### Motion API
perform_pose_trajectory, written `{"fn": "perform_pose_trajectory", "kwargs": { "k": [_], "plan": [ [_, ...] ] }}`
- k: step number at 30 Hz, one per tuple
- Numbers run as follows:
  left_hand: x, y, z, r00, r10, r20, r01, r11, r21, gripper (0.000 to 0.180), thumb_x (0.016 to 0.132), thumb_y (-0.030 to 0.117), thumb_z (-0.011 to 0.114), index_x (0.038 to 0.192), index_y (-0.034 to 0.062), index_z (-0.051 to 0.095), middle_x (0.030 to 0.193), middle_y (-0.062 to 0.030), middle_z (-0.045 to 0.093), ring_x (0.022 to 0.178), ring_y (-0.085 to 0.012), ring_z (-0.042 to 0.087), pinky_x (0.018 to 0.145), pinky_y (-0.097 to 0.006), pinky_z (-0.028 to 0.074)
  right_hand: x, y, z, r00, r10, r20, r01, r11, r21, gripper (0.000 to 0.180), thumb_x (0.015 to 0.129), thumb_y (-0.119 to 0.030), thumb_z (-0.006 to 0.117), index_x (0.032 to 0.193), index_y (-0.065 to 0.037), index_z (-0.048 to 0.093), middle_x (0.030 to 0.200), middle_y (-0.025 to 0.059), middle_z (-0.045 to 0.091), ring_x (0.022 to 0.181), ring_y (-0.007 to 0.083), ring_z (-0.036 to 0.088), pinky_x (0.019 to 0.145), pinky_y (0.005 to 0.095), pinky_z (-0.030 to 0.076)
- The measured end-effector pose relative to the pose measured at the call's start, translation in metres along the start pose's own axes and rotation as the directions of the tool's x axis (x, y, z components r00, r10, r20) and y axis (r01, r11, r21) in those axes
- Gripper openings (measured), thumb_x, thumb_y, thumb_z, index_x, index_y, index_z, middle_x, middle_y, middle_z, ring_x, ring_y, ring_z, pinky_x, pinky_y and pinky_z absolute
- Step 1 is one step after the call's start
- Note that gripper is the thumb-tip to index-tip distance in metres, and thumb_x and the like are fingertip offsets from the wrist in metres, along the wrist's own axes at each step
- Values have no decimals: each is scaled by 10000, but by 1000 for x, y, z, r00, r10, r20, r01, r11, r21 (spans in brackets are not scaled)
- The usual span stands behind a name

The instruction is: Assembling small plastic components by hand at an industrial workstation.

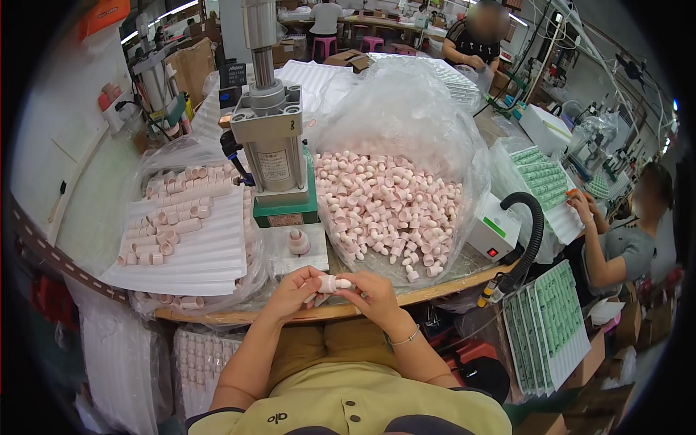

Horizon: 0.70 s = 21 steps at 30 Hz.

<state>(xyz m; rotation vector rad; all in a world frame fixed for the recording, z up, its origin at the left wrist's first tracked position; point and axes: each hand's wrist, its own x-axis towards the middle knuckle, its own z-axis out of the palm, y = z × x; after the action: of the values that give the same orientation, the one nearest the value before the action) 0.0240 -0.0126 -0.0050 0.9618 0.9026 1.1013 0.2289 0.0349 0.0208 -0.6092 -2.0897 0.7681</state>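
In front of the table edge, my left hand (296, 291) is closed around a pale pink dropper cap (328, 284) with a white rubber bulb. My right hand (375, 296) pinches the bulb end, its fingers closed. Just beyond my hands, another dropper cap (298, 242) stands upright on the metal base plate (313, 262) of a bench press (270, 138). To its right, a large heap of similar pink-and-white caps (391, 206) lies in a clear plastic bag (413, 101). Pink collars (181, 206) lie in rows on a white foam sheet (196, 268) at left.
A white box with a red switch (494, 232) and a black flexible hose (535, 225) stand at the right. Foam trays with green pieces (547, 326) lean beside the table. A co-worker (623, 239) sits at right; another person (475, 43) is across the table.
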Motion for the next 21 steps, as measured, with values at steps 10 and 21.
{"fn": "perform_pose_trajectory", "kwargs": {
  "k": [10,21],
  "plan": [
    [-2,2,12,986,132,-97,-134,991,-13,216,908,182,577,1073,46,550,881,-21,613,698,-68,544,582,-198,441,4,-7,12,990,123,-69,-107,974,201,295,739,-13,707,1028,-21,645,942,92,660,669,124,612,582,225,484],
    [69,3,-54,554,758,-345,-225,535,814,239,752,134,724,965,39,667,1013,-124,587,795,-187,603,720,-317,475,81,40,48,961,170,-218,-182,983,-38,244,704,-141,706,892,-40,589,872,87,556,737,205,571,643,299,481]
  ]
}}
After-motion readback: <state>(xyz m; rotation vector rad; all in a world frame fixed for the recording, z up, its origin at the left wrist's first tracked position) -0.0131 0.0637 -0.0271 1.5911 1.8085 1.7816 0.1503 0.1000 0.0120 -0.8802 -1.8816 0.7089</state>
